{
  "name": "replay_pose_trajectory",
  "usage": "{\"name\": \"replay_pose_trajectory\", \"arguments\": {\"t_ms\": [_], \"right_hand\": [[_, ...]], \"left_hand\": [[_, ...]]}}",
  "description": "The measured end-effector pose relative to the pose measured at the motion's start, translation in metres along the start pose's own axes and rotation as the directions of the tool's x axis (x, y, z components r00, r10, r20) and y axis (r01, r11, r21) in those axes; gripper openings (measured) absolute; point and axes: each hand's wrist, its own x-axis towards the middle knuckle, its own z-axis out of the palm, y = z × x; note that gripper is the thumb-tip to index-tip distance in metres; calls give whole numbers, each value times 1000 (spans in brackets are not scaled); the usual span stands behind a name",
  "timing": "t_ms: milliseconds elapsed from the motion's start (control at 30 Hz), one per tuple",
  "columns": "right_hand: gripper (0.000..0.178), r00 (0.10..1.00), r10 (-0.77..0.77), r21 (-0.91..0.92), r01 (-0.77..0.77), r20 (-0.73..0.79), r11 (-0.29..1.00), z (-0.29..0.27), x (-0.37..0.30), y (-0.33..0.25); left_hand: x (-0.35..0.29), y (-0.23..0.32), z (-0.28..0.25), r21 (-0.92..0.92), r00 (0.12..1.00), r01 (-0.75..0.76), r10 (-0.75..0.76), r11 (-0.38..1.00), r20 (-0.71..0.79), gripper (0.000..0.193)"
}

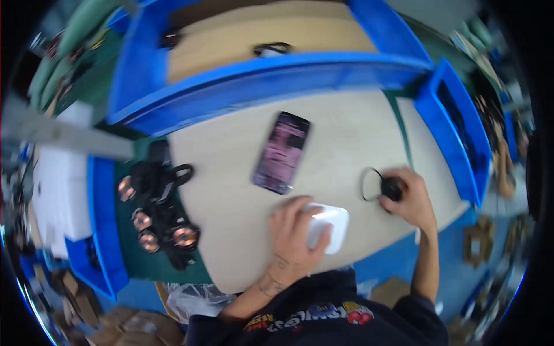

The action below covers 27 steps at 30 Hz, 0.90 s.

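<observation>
A: Head view, the only view. What did each hand hold?

B: My left hand (pixel 295 233) lay over a small white box (pixel 330 228), fingers curled around its near-left edge and thumb against its side, pinning it flat to the beige work board (pixel 231 190). My right hand (pixel 407 199) was closed in a pinch on a small black round part (pixel 393 187), from which a thin black wire loop (pixel 369 183) curved out to the left, lying on the board.

A: Where did those things sit?

B: Both sat at the near edge of the board, the box left of the black part, the two a little apart.

A: How was the step best handled?

B: I judged that the box wanted steady downward pressure so it would not slide, and the black part a light grip, with the wire kept free of kinks and off the box's edge.

A: And the surface and room?

B: A dark phone (pixel 281 152), its screen lit, lay tilted near the board's centre. To the left, on a green mat (pixel 144 259), a heap of black parts with copper coils (pixel 158 216) was piled. A large blue crate (pixel 277 75) with a cardboard floor stood beyond the board; another blue bin (pixel 456 132) stood to the right. Cardboard scraps lay on the blue floor below. The edges of the picture were too blurred to read.
</observation>
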Motion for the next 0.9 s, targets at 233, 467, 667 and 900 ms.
{"name": "replay_pose_trajectory", "arguments": {"t_ms": [233, 467, 667, 900], "right_hand": [[67, 999, -31, 407, 37, -21, 913, -64, 38, -55], [49, 847, -532, 152, 527, -15, 836, -8, 267, -215], [46, 801, -595, -316, 580, 56, 751, 57, 381, -202], [22, 199, -909, -319, 891, -367, 324, 63, 226, -288]], "left_hand": [[-50, 9, -83, -189, 985, 70, -98, 980, -145, 27], [-64, -23, -85, -96, 925, 233, -252, 968, -286, 16], [-51, -26, -82, -111, 933, 142, -170, 984, -318, 16], [-59, -24, -87, -83, 940, 117, -137, 990, -311, 17]]}}
